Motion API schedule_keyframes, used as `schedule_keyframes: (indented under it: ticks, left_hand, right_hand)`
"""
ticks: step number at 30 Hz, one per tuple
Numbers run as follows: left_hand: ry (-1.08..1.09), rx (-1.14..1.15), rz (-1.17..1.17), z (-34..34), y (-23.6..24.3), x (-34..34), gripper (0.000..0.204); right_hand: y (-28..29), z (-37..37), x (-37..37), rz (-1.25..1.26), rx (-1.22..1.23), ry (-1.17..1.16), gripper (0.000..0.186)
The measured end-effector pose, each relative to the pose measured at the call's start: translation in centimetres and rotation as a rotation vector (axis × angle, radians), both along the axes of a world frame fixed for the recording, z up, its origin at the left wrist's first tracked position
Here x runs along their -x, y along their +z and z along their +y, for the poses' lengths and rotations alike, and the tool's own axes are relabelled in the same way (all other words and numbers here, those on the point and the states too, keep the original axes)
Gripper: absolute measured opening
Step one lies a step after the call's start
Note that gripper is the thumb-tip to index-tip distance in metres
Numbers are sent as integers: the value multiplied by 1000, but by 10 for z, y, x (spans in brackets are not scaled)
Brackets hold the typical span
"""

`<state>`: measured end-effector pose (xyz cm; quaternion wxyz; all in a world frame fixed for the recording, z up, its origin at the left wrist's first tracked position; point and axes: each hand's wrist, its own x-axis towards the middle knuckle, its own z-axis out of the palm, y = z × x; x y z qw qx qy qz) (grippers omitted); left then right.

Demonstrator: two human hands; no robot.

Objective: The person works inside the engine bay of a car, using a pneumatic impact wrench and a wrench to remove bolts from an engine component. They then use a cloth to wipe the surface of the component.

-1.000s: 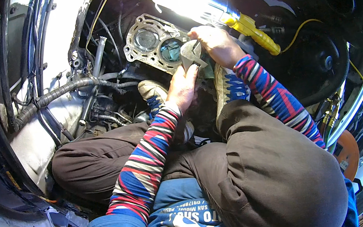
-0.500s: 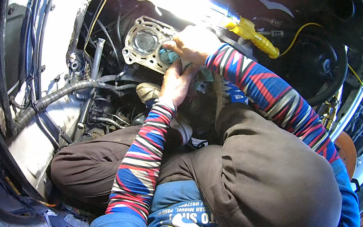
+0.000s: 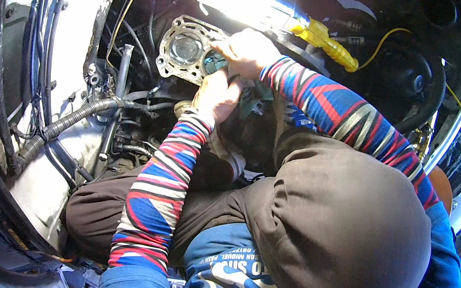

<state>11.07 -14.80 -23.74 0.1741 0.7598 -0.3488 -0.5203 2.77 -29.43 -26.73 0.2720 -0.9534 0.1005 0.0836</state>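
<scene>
A metal engine block [image 3: 172, 60] stands in front of me with its flat top face showing. One round bore holds a visible piston top [image 3: 185, 48]. In the bore beside it sits a crumpled teal rag [image 3: 215, 63], whose loose end hangs below my hands. My left hand [image 3: 216, 95] is closed on the rag at the block's near edge. Curled around the rag from the right, my right hand [image 3: 252, 54] has its fingertips at the bore's rim. Some fingertips of both hands are hidden.
A lit work lamp with a yellow handle [image 3: 324, 44] lies just beyond my right hand, its yellow cord trailing right. A ribbed hose [image 3: 77, 116], cables and pipes run along the left. My bent legs [image 3: 340, 205] and a shoe are close below the block.
My left hand has shifted slightly left and its forearm has swung outward. The right hand stays at the bore, its fingers slightly shifted. The rag has moved a little in the bore.
</scene>
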Motion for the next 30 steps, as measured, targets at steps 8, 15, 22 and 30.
schedule_keyframes:
  ticks: [8,15,22,30]
  left_hand:
    - [-383,44,-3,-22,0,-40,37]
    - [-536,28,-18,-41,1,-58,40]
    - [-769,40,-6,-63,-8,-77,48]
    - [-791,79,-94,-71,6,-78,46]
  right_hand:
    - [3,9,-2,101,-23,-271,38]
    - [-10,19,-1,94,72,-392,30]
    - [-14,26,3,29,177,-493,25]
    - [-15,24,2,37,-33,-653,36]
